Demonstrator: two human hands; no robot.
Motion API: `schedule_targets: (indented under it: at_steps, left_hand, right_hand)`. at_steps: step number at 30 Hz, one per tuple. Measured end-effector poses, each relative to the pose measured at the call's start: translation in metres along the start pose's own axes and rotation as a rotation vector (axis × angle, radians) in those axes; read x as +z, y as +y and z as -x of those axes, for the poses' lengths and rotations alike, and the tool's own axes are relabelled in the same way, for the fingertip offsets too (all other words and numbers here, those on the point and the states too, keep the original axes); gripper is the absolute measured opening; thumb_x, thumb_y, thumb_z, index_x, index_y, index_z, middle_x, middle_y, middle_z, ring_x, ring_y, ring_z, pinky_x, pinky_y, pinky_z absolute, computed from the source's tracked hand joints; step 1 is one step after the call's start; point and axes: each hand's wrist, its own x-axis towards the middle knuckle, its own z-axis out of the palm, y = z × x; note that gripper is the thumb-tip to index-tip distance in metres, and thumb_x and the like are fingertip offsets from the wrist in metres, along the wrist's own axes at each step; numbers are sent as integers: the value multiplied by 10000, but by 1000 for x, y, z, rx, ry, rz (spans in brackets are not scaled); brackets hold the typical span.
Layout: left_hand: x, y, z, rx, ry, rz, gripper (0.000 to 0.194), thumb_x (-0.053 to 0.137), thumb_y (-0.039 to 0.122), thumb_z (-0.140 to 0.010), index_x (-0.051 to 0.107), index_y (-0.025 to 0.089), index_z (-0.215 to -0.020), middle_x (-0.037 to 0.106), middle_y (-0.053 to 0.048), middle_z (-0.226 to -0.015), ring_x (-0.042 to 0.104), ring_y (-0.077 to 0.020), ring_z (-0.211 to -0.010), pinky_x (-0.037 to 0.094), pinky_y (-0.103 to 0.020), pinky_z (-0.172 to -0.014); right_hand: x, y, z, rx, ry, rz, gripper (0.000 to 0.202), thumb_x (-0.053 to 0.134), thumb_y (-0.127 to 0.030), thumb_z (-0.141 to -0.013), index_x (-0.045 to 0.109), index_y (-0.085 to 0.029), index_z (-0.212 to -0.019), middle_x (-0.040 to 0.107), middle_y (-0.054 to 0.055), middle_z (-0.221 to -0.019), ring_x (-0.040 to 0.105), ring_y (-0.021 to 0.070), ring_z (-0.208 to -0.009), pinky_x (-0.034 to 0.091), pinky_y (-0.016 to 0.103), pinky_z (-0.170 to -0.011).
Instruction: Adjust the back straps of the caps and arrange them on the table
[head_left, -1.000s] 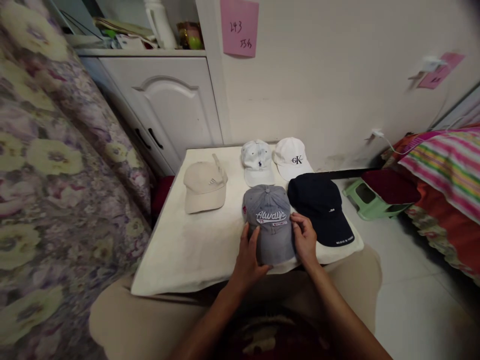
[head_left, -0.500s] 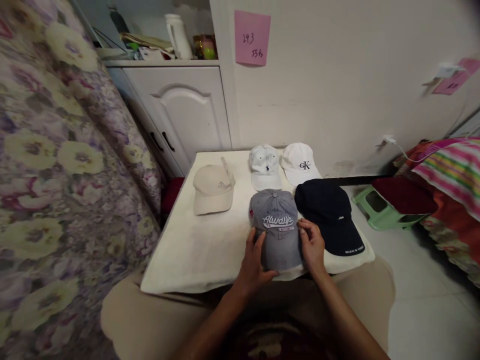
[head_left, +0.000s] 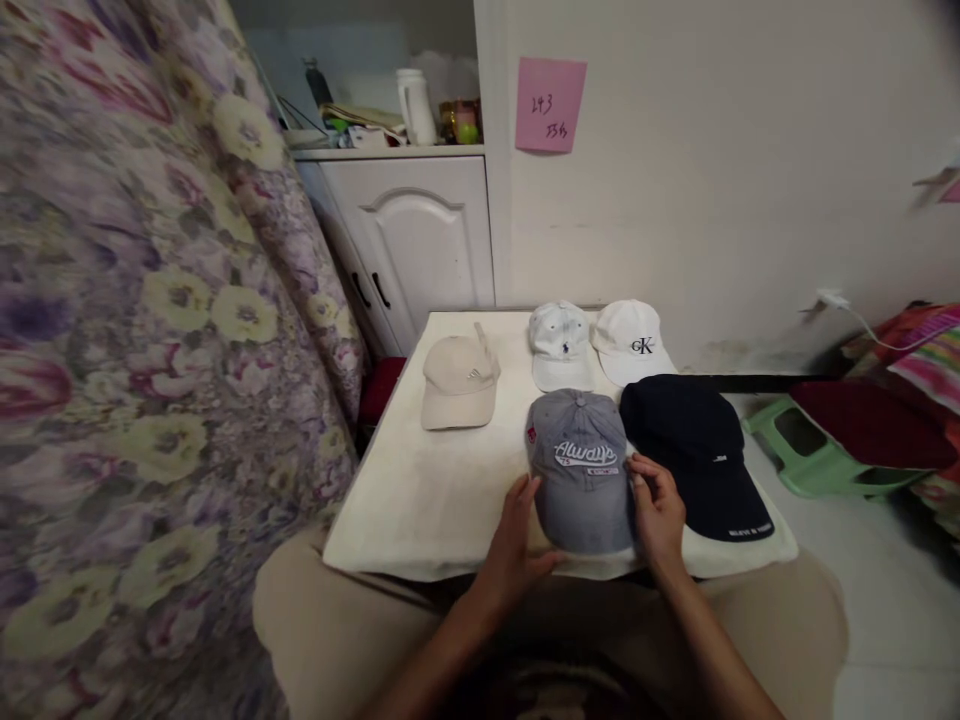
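A grey baseball cap (head_left: pixel 589 510) with "Always" lettering lies on the cloth-covered table (head_left: pixel 420 500), brim toward me. My left hand (head_left: pixel 517 535) is at the left edge of its brim, fingers and thumb apart, thumb near the front corner. On the other side, my right hand (head_left: pixel 658 508) has its thumb and fingers closed at the cap's right edge. A navy cap (head_left: pixel 682 430) lies right beside the grey one, brim toward me. Behind them sit a pale cap (head_left: pixel 559 335) with a small dark emblem and a white cap (head_left: pixel 626 330) with "CK" letters.
To the left on the table is a beige cap (head_left: pixel 457 385), its strap sticking up. A floral curtain (head_left: pixel 172 380) hangs at the left. Behind are a white cabinet (head_left: pixel 420 240) and a wall with a pink note (head_left: pixel 551 105). A green stool (head_left: pixel 806 455) stands at the right.
The view has shifted, so everything sits farther right in the picture. My left fingers have drawn back from the brim to its edge. The caps keep their layout.
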Motion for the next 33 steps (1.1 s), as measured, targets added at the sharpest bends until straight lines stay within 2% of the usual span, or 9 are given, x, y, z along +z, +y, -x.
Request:
schedule_targets:
  at_steps: [5, 9, 11, 15, 17, 20, 23, 29, 33]
  left_hand:
    - [-32, -7, -1, -251, 223, 459, 807, 864, 326, -644, 509, 227, -1362, 532, -192, -1414, 498, -383, -1350, 387, -569, -1118]
    - [-58, -11, -8, -300, 383, 619, 677, 847, 372, -694, 549, 212, -1280, 629, -157, -1270, 617, -327, -1225, 427, -527, -1094]
    - [-67, -12, -14, -294, 424, 673, 622, 812, 362, -745, 537, 210, -1282, 640, -141, -1254, 629, -283, -1210, 418, -486, -1116]
    - [-80, -12, -26, -273, 488, 786, 515, 761, 317, -804, 530, 227, -1256, 665, -103, -1216, 649, -208, -1174, 392, -414, -1152]
    - [-84, -13, -32, -266, 506, 832, 475, 748, 278, -811, 542, 225, -1235, 684, -100, -1189, 658, -196, -1155, 386, -406, -1157]
    - [-90, -16, -43, -258, 522, 892, 420, 730, 224, -811, 562, 209, -1196, 707, -106, -1146, 678, -188, -1114, 389, -405, -1153]
    - [-96, -23, -59, -243, 535, 948, 339, 718, 192, -806, 583, 199, -1117, 725, -97, -1069, 695, -179, -1063, 426, -392, -1118]
    - [-102, -36, -99, -162, 552, 990, 169, 718, 172, -779, 595, 203, -891, 729, -41, -968, 698, -182, -1020, 497, -378, -1030]
    - [-102, -42, -104, -121, 545, 879, 144, 712, 239, -791, 620, 201, -896, 734, -54, -997, 687, -195, -1056, 486, -396, -1050]
  right_hand:
    - [-5, -11, 6, -16, 49, -13, 264, 570, -415, -909, 676, -184, -983, 665, 142, -1143, 607, 309, -1107, 423, 540, -1032]
    - [-4, -58, 20, -144, 87, -58, 188, 582, -328, -918, 672, -206, -1028, 650, 132, -1145, 605, 303, -1104, 444, 506, -1003]
    - [7, -88, 33, -182, -44, -148, 151, 558, -277, -931, 667, -228, -1024, 661, 117, -1107, 619, 291, -1083, 472, 471, -972]
    - [53, -125, 65, -244, -519, -227, 162, 524, -213, -934, 668, -243, -1002, 695, 78, -964, 660, 235, -906, 529, 362, -805]
    - [81, -127, 78, -209, -670, -243, 152, 531, -189, -909, 665, -224, -970, 684, 55, -884, 648, 201, -798, 518, 316, -732]
    - [115, -116, 92, -120, -785, -202, 98, 564, -189, -868, 634, -213, -804, 639, -2, -704, 574, 159, -634, 447, 268, -615]
    - [136, -102, 98, -45, -813, -164, 128, 583, -204, -851, 592, -208, -723, 552, -47, -566, 484, 132, -522, 365, 246, -531]
    - [143, -90, 96, -16, -851, -149, 100, 585, -188, -826, 596, -187, -726, 545, -42, -579, 500, 127, -546, 348, 235, -550]
    - [143, -89, 94, 14, -883, -145, 80, 573, -183, -820, 606, -185, -747, 569, -31, -609, 520, 132, -571, 364, 230, -565]
